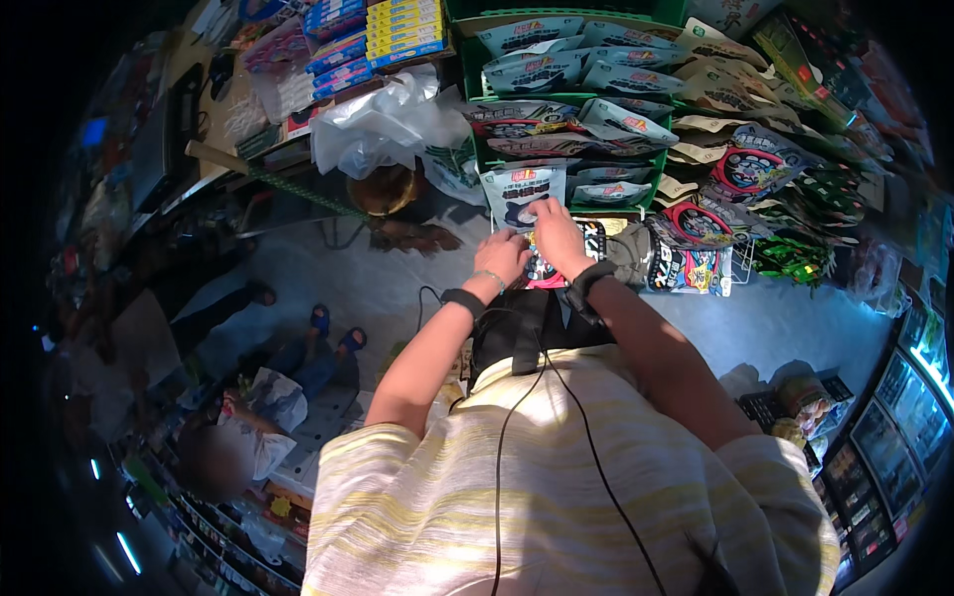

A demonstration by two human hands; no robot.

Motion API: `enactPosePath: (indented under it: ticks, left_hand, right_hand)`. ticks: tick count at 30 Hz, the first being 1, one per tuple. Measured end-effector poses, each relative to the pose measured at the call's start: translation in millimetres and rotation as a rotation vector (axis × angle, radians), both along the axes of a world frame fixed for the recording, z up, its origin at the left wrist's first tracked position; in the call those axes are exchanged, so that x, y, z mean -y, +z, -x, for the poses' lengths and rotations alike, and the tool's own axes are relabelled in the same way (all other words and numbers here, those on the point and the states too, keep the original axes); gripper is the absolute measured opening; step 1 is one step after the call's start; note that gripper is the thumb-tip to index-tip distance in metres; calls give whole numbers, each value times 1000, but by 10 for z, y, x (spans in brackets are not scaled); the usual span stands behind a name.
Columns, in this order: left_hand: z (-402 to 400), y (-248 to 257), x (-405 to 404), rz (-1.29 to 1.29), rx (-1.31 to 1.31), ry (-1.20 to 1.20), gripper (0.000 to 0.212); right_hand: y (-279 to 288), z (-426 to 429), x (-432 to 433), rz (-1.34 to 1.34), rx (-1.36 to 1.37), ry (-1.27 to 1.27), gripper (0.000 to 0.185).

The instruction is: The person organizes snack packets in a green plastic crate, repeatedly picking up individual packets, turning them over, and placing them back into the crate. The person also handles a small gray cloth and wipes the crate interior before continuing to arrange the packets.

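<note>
My right hand [560, 237] reaches forward with its fingertips on the lower front of a pale grey snack pouch [524, 182]. That pouch stands upright at the front of a green tiered display rack [659, 175]. Beside it on the left, my left hand [503, 259] lies with bent fingers at the edge of a colourful printed pouch [545, 277]. The undersides of both hands are hidden, so any grip is unclear. More grey pouches [540, 72] fill the tiers behind.
Dark printed pouches [753, 167] crowd the right side. Left of the rack are clear plastic bags [384, 123], a counter with stacked blue and yellow boxes [406, 33] and a green-wrapped stick [298, 192]. Another person [257, 425] sits at lower left. Glass-fronted coolers [894, 425] line the right.
</note>
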State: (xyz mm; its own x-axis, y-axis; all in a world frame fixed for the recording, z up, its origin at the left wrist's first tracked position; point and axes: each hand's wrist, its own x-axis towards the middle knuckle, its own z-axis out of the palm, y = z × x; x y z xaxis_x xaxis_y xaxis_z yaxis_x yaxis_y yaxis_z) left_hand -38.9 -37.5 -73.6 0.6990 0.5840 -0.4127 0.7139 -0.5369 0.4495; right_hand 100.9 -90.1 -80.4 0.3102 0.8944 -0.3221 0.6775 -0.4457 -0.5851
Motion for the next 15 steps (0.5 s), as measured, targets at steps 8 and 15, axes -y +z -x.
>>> enactPosePath:
  ticks: [8,15]
  left_hand:
    - [-72,-218,88,-186,176,77,45]
    - [-120,-287,-139,301,132,290,48]
  right_hand:
    - [322,-109,-11,-289,-67,25,48]
    - [-337,-264,194,87,-287,-86,25]
